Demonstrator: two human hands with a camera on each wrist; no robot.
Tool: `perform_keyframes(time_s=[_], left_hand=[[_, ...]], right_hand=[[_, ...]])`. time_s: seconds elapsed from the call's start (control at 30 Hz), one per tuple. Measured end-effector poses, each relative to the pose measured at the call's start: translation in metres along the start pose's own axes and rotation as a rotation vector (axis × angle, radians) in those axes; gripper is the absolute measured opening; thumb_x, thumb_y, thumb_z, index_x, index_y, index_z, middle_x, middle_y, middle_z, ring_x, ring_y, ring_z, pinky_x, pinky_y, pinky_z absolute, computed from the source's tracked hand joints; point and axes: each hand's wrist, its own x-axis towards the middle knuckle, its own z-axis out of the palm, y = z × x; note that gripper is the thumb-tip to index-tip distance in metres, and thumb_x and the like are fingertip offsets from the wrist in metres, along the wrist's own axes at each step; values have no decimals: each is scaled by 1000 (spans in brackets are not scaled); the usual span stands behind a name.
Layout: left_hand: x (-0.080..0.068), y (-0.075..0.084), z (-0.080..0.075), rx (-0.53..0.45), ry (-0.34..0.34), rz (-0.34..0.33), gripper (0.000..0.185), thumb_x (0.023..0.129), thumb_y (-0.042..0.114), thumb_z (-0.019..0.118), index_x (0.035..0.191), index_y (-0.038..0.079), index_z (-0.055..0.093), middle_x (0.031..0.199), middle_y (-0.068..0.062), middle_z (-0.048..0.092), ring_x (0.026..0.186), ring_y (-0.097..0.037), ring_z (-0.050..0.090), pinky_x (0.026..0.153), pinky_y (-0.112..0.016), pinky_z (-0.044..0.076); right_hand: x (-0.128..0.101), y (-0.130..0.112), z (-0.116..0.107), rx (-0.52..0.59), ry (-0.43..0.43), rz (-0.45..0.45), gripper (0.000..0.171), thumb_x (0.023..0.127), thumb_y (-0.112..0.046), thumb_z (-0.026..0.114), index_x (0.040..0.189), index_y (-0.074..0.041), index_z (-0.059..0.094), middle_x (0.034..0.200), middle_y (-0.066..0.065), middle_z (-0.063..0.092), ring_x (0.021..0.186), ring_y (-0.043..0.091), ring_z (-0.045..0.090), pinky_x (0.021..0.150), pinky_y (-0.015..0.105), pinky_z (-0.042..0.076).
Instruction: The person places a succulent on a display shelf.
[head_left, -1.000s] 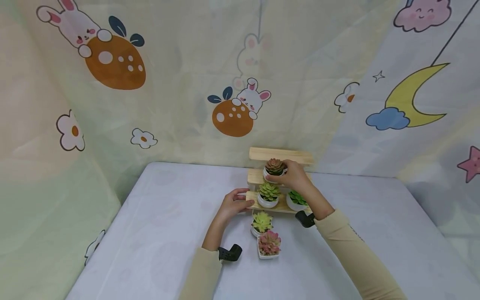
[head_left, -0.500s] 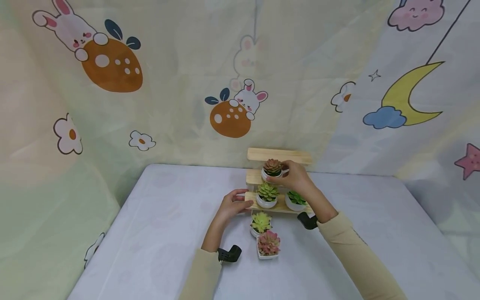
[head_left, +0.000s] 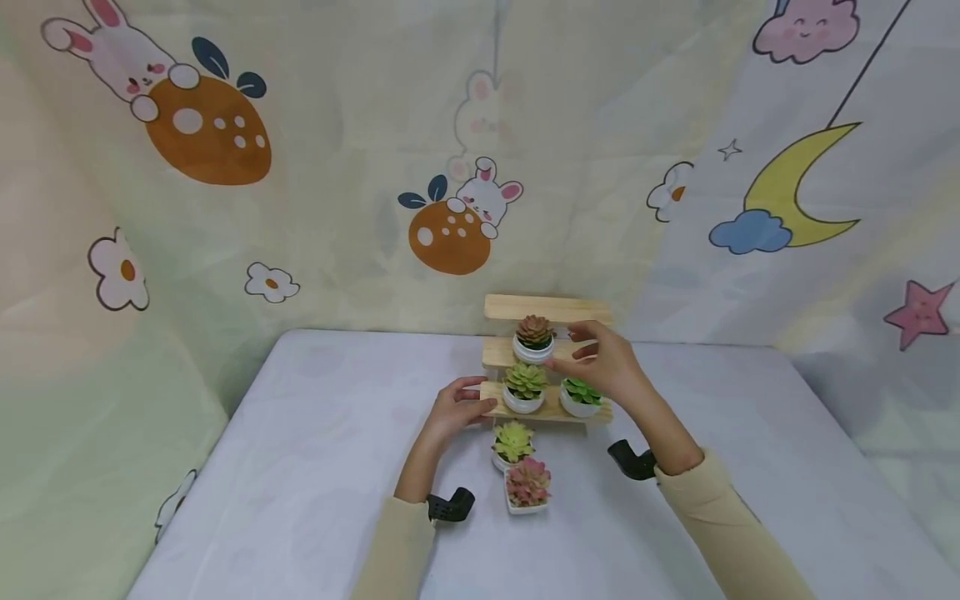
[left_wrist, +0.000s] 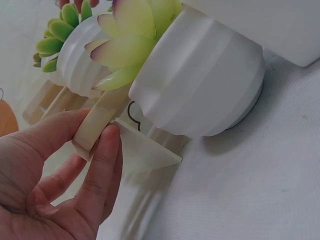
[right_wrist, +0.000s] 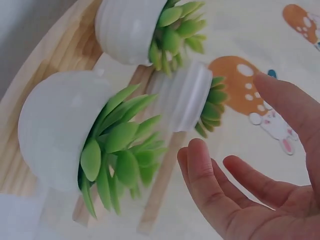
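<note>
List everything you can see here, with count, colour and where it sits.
wooden shelf: 1, pale wood, three steps, back of table.
potted succulents: 5, white pots; reddish one on middle step; two green on bottom step; yellow-green and pink on table in front.
table: 1, white cloth.
backdrop: cartoon rabbits, moon, clouds.
left hand: grips bottom step's left end.
right hand: open, beside reddish pot, apart from it.

Left hand (left_wrist: pixel 55 180) cut off by edge; shelf (left_wrist: pixel 130 155) blurred.
</note>
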Motion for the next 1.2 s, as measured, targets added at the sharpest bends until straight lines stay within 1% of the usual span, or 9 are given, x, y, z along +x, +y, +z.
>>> perform_keyframes(time_s=[0.17,0.2,0.4,0.43,0.5,0.7,0.87,0.97,1.2], left_hand=[[0,1,0,-1,-9,9,50,87,4,71,133,-5,52,108,-22,59,73,-14,66,79,-43,61],[-3,5,0,0,-17,13,50,88,3,71,133,-6,51,108,-22,59,73,-14,65,80,-44,61],[-3,4,-1,-6,-1,7,49,87,3,71,132,-5,53,108,-22,59,74,-14,65,77,-40,61],[0,1,-1,-7,7,4,49,87,4,72,132,-3,53,109,-22,60,74,-15,66,77,-39,62],[0,0,-1,-5,7,2,49,87,4,72,132,-3,53,109,-22,60,75,-15,66,77,-39,61],[2,0,-1,4,2,-7,50,87,5,72,133,-2,53,107,-19,59,77,-15,66,75,-35,62],[3,0,-1,11,5,-14,50,87,5,72,133,-1,54,107,-19,59,77,-16,66,74,-33,62],[3,1,-1,7,6,-16,50,87,4,72,133,-1,54,108,-19,59,77,-16,65,74,-34,62],[3,0,-1,-21,-8,-5,50,87,3,71,133,-4,52,108,-20,60,75,-15,65,76,-38,62]], right_hand=[[-15,-1,-2,18,24,-59,63,87,-28,76,136,0,48,131,21,54,106,36,61,83,45,57],[-18,-1,-2,22,27,-67,62,87,-28,76,135,-1,49,131,21,54,105,35,61,81,45,58],[-35,0,4,62,25,-83,55,86,-25,77,131,-3,54,128,19,57,100,33,63,72,39,58],[-38,1,6,73,22,-84,54,86,-24,77,130,-3,55,127,19,58,100,33,63,71,38,58],[-44,4,11,97,18,-81,53,85,-23,77,129,-3,55,126,19,58,98,32,63,71,36,58],[-62,12,24,166,1,-34,58,85,-22,77,133,-1,52,127,21,57,100,31,63,81,40,57],[-75,22,36,203,-11,6,59,85,-23,77,134,-3,51,128,20,56,102,30,62,81,37,55],[-81,26,44,247,7,40,59,84,-22,79,134,-5,52,130,18,56,104,29,60,82,35,55],[-100,32,68,346,34,93,63,80,-17,82,133,-3,51,129,17,54,110,34,55,81,33,53]])
